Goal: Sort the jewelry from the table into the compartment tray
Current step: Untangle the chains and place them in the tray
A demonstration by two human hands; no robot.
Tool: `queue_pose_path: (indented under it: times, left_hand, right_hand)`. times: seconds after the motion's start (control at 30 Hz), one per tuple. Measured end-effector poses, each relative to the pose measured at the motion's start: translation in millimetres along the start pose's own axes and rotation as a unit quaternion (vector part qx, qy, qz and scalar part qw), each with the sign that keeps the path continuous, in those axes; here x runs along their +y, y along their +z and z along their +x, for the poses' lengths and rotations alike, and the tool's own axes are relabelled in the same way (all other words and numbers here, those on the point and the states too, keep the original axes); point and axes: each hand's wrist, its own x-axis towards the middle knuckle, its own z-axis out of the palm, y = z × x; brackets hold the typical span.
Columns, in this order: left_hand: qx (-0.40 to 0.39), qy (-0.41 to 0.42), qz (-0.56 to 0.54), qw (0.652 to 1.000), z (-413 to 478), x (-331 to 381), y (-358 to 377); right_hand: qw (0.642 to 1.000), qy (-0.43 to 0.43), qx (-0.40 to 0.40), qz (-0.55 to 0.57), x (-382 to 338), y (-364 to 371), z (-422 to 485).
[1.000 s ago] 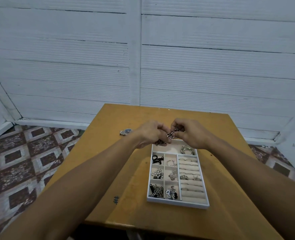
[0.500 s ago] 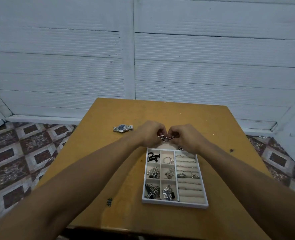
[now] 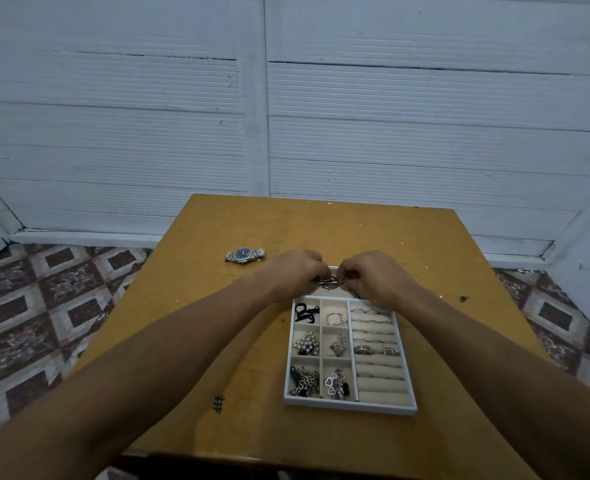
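Observation:
A white compartment tray (image 3: 352, 407) lies on the yellow table (image 3: 217, 334); its small cells hold chains, beads and heart charms, and rings sit in the padded rolls on its right side. Over the tray's far end, my left hand (image 3: 295, 271) and my right hand (image 3: 373, 275) each pinch one end of a silver chain bracelet (image 3: 331, 281) stretched between them. The far compartments are hidden under my hands. A silver wristwatch with a dark blue dial (image 3: 245, 254) lies on the table to the left of my left hand.
The table's far edge meets a white panelled wall (image 3: 286, 116). Patterned floor tiles (image 3: 44, 306) show on both sides. A small black hash mark (image 3: 219, 404) is drawn on the table left of the tray.
Both hands have lowered the chain closer to the tray's far end. The view has shifted, so the watch and tray sit further right in the frame.

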Motion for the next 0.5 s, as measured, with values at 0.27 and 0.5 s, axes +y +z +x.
queue_pose_path:
  times: [0.27,0.5]
  left_hand:
    - [0.065,0.006,0.079,0.995,-8,-12,4]
    - [0.102,-0.015,0.071,0.992,-8,-19,8]
  right_hand:
    - [0.998,0.003,0.013,-0.063,6,1,-1]
    - [0.998,0.004,0.029,-0.058,12,-3,-3]
